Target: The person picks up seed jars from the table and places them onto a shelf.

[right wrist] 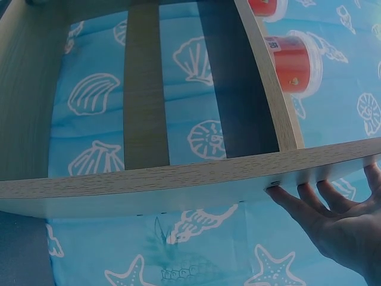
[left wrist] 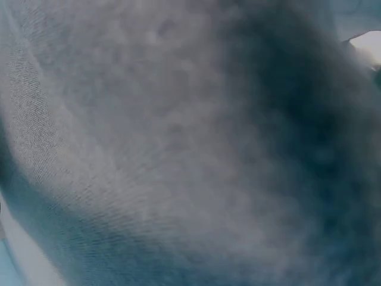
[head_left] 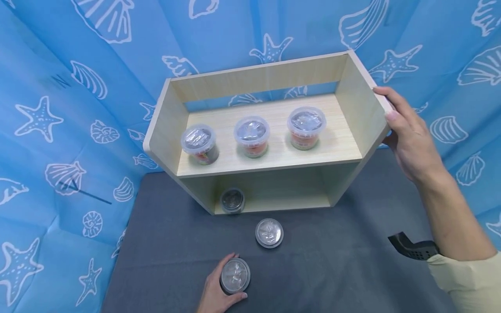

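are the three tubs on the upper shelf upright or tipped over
Upright. In the head view the three tubs stand in a row on the upper board of the wooden shelf, each with its clear lid facing up and its base flat.

Pale yellow sleeve [head_left: 469,278] — black wrist strap [head_left: 412,248] (right arm).

Six lidded tubs [head_left: 252,137]; one wooden shelf unit [head_left: 270,174]; two hands [head_left: 411,134].

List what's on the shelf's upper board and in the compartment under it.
Upper board: three lidded tubs. Below: one tub at the left front; the board hides the rest of that compartment.
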A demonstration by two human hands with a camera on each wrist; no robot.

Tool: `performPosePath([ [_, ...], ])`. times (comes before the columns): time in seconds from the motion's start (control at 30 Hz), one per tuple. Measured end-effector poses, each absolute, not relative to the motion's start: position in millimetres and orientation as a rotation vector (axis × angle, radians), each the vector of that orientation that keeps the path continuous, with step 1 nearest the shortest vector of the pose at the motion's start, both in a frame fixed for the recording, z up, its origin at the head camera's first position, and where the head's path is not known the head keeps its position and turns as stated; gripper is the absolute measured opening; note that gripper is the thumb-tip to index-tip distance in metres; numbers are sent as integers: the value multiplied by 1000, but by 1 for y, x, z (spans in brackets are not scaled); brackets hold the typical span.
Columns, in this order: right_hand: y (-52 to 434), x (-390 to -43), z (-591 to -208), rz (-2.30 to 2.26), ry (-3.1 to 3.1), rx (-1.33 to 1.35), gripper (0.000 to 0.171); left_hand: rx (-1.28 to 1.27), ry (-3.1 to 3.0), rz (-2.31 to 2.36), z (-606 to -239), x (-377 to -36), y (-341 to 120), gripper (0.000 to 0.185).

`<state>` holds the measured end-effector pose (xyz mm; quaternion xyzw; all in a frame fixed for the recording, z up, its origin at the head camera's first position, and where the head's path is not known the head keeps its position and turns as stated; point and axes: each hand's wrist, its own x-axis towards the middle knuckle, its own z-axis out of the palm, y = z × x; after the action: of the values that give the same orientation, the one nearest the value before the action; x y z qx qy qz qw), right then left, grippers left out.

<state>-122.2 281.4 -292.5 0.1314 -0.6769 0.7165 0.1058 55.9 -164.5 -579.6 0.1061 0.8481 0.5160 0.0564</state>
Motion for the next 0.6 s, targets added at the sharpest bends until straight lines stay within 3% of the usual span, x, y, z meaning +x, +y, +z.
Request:
performPosePath([
  [0.2, 281, -123, -293, 2117, -1989, 400, 45, 284, 2603, 1534, -575, 52, -163, 95],
  [0.6, 279, -122, -293, 2126, -1991, 409, 46, 511, 2741, 1429, -563, 28, -163, 97],
])
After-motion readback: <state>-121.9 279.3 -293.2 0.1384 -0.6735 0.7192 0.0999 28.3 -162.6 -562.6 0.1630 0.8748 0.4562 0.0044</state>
